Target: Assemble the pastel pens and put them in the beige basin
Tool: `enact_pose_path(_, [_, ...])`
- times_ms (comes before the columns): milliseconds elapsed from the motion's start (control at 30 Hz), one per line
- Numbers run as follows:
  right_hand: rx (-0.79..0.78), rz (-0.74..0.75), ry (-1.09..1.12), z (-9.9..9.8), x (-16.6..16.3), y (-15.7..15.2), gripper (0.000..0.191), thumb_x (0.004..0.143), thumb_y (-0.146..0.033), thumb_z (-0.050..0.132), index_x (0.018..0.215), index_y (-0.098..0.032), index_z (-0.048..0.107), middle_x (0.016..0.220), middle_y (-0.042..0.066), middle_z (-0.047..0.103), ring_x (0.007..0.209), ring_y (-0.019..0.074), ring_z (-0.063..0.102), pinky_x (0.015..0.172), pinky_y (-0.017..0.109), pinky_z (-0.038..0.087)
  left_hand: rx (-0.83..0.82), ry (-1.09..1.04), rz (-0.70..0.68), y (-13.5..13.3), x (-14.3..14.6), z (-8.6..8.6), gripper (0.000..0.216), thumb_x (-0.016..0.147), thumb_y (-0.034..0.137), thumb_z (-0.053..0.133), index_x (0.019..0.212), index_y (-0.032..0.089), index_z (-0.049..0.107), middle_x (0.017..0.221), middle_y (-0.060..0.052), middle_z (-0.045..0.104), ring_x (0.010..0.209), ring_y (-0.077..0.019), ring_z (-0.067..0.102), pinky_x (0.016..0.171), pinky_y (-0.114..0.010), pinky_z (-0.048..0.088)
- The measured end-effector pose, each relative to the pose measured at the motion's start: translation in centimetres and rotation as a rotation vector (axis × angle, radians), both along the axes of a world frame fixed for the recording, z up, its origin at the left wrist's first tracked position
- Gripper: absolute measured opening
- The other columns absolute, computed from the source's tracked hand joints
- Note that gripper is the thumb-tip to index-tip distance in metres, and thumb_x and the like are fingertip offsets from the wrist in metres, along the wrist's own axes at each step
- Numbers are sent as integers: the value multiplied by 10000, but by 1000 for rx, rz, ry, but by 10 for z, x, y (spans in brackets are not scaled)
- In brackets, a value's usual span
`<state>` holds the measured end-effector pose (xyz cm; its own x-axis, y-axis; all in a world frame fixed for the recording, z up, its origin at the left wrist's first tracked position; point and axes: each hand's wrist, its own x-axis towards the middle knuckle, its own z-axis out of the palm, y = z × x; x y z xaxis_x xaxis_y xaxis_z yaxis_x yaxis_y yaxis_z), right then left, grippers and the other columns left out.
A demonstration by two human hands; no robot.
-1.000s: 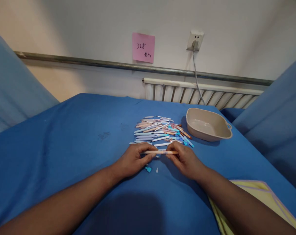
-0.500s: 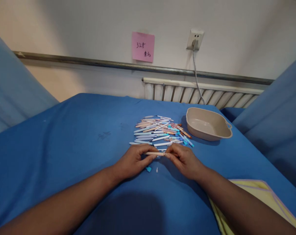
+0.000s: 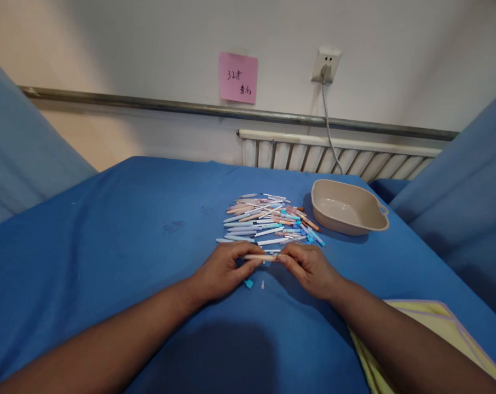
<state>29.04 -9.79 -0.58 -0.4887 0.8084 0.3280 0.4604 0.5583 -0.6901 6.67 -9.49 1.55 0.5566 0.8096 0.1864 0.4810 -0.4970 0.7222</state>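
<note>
Peach-coloured pen barrel (image 3: 259,256) is lying level between your hands: your left hand (image 3: 223,269) is pinching its left end and your right hand (image 3: 309,267) is pinching its right end. Just beyond your grip, the pen pile (image 3: 268,220) is sitting; below it, a blue cap (image 3: 248,283) and a small white tip (image 3: 263,284) are lying on the blue cloth (image 3: 128,230).

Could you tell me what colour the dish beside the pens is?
Beige dish, seen in the head view.

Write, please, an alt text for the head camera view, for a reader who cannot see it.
Two bare hands, left hand and right hand, pinch one thin peach pen between them over a blue cloth. Behind lies a pile of pens, with an empty beige dish to its right.
</note>
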Motion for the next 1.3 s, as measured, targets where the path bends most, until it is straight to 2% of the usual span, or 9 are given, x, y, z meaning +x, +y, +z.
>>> enact_pose_path(133, [-76,-30,69,-1,-1,0,151,841,-312,567,928,-199,517,677,-29,548,585,111,477,551,220,358,6,2,4,0,0,-1,192,863,232,526,994,185,658,873,-19,676,787,-143,607,728,-231,432])
enact_pose_path(267, [-77,-55,146,-3,-4,-1,82,787,-218,596,800,-196,519,698,-28,537,604,104,466,562,218,354,4,15,-2,1,0,-2,193,860,216,525,1003,185,650,876,-13,673,782,-136,600,713,-224,426])
enact_pose_path(467, [-257,-18,438,-1,-10,-2,115,765,-252,636,829,-186,567,690,-26,546,601,104,469,556,224,375,-9,94,-43,0,1,0,196,877,272,514,1009,198,639,863,-8,671,768,-143,594,693,-232,413])
enact_pose_path(667, [-196,-12,407,2,-11,-3,100,769,-254,639,837,-181,633,741,3,619,653,120,537,609,244,413,-5,108,-60,1,1,0,203,883,288,507,1019,204,630,893,-24,671,803,-158,595,717,-246,412])
enact_pose_path(800, [-191,-67,396,4,-12,-4,101,764,-267,646,746,-173,614,645,-18,579,573,98,492,552,225,387,-15,103,-65,-3,3,3,199,873,305,525,990,200,647,861,-27,663,782,-160,582,706,-248,413])
enact_pose_path(900, [-277,-70,496,2,-12,-3,159,766,-305,646,716,-168,580,606,-34,525,525,84,439,506,218,358,-93,24,-69,-6,5,6,220,864,333,548,1001,196,651,859,-30,658,788,-159,576,716,-247,422])
enact_pose_path(1033, [-413,-15,606,-5,-12,-1,224,760,-371,661,739,-167,568,619,-33,513,516,84,435,477,219,352,-273,-106,-71,-8,8,5,279,921,337,447,1060,182,632,829,-37,648,746,-145,584,696,-243,441])
enact_pose_path(1200, [-474,17,642,-9,-14,0,276,739,-410,687,706,-170,554,588,-44,498,494,73,427,468,211,355,-369,-156,-67,-8,8,4,280,898,360,489,865,142,661,738,-34,625,662,-125,557,632,-224,425])
enact_pose_path(1300, [-514,70,646,-6,-14,0,296,742,-446,676,751,-168,574,634,-33,523,524,80,470,493,213,395,-438,-220,-43,-7,9,3,272,870,375,538,849,132,658,698,-29,613,618,-112,528,587,-215,404])
